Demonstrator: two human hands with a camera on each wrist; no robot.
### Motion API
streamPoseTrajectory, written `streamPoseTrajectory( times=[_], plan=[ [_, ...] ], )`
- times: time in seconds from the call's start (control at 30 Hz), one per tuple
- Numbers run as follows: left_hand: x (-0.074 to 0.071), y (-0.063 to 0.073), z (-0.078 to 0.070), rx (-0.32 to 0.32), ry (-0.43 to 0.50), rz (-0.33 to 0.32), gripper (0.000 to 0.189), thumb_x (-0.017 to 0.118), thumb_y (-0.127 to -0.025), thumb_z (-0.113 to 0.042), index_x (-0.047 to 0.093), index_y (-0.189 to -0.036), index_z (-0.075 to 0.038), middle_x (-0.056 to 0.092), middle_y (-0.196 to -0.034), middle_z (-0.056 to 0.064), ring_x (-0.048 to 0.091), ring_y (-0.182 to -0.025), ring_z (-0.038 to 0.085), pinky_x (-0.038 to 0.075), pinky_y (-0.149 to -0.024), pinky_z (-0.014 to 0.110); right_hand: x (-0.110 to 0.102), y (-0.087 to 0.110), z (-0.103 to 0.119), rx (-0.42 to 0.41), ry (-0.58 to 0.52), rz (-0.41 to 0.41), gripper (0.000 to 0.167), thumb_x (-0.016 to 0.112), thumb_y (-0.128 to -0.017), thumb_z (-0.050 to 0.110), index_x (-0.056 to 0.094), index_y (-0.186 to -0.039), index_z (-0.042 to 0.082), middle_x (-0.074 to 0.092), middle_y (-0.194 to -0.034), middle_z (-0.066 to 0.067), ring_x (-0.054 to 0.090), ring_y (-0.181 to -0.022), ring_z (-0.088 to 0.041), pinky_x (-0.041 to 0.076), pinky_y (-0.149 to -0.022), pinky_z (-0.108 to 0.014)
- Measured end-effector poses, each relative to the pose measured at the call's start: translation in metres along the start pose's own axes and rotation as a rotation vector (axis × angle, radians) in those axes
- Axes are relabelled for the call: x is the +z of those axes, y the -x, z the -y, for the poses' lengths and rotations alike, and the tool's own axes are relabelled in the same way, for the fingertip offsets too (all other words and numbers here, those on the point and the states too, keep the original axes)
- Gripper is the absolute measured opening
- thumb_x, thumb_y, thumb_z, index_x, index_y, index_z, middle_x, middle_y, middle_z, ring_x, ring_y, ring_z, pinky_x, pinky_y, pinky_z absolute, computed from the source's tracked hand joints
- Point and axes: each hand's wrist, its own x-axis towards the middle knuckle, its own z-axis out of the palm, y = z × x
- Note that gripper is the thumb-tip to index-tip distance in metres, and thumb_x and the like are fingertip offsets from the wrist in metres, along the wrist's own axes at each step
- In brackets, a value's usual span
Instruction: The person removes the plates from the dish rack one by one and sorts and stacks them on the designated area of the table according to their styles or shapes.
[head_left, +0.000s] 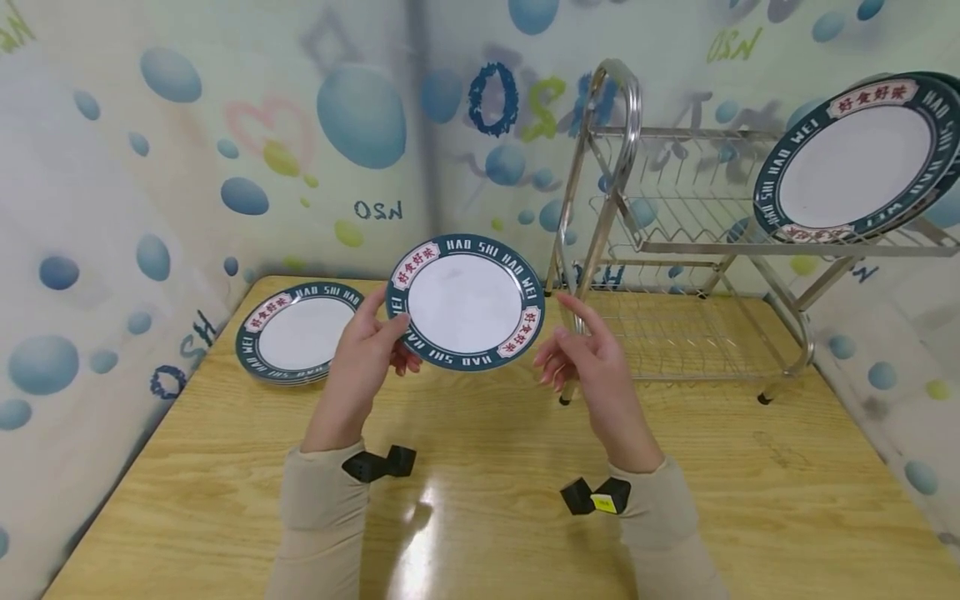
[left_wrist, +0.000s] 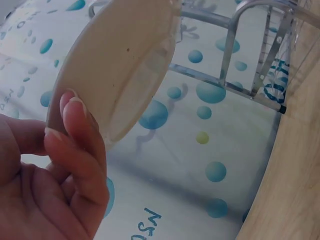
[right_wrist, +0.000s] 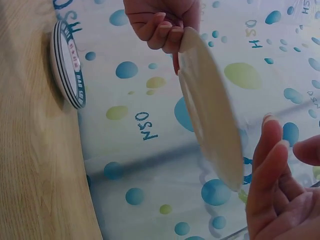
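Note:
A round white plate (head_left: 465, 304) with a dark green lettered rim is held up above the table, its face toward the head camera. My left hand (head_left: 363, 354) pinches its left edge, thumb on the rim and fingers behind. The left wrist view shows the plate's plain underside (left_wrist: 117, 65) against those fingertips. On the other side, my right hand (head_left: 588, 358) is apart from the plate's right edge, with fingers loosely bent and nothing in them. In the right wrist view a gap separates the plate (right_wrist: 212, 115) from the right fingertips (right_wrist: 270, 122).
Matching plates (head_left: 307, 333) lie stacked on the wooden table (head_left: 487, 500) at the left, behind my left hand. A two-tier metal dish rack (head_left: 603, 208) stands at the right, with more such plates (head_left: 855, 171) leaning on its upper tier. A patterned wall covering (head_left: 300, 208) closes off the back.

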Motion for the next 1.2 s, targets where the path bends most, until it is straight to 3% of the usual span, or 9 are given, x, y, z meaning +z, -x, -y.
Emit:
streamPoseTrajectory(
  times=[0.4,0.7,1.2],
  plan=[
    [-0.003,-0.009,0.014,-0.048,-0.036,-0.007,0.044,0.043,-0.095,-0.022,0.028,-0.136,-0.019,0.062,-0.073,0.014,0.057,-0.054,0.026,0.043,-0.046,0.027,-0.016,0.000,0.005,-0.044,0.028,-0.044,0.038,0.044,-0.095,0.020,0.039,-0.131,0.010,0.060,-0.073,-0.011,0.054,-0.054,-0.023,0.046,-0.046,-0.026],
    [-0.007,-0.011,0.020,-0.052,-0.110,-0.023,0.046,0.044,-0.094,-0.023,0.028,-0.137,-0.019,0.063,-0.073,0.014,0.059,-0.056,0.027,0.043,-0.046,0.029,-0.028,0.001,0.010,-0.077,0.010,-0.088,0.037,0.044,-0.094,0.020,0.041,-0.130,0.009,0.060,-0.075,-0.012,0.054,-0.056,-0.024,0.046,-0.048,-0.026],
    [-0.012,-0.016,0.033,-0.119,-0.259,0.008,0.052,0.046,-0.094,-0.024,0.024,-0.141,-0.023,0.064,-0.070,0.012,0.061,-0.062,0.030,0.046,-0.052,0.033,-0.047,0.003,0.017,-0.115,-0.012,-0.169,0.035,0.043,-0.095,0.018,0.044,-0.129,0.011,0.061,-0.076,-0.010,0.055,-0.057,-0.021,0.045,-0.048,-0.027]
  ],
)
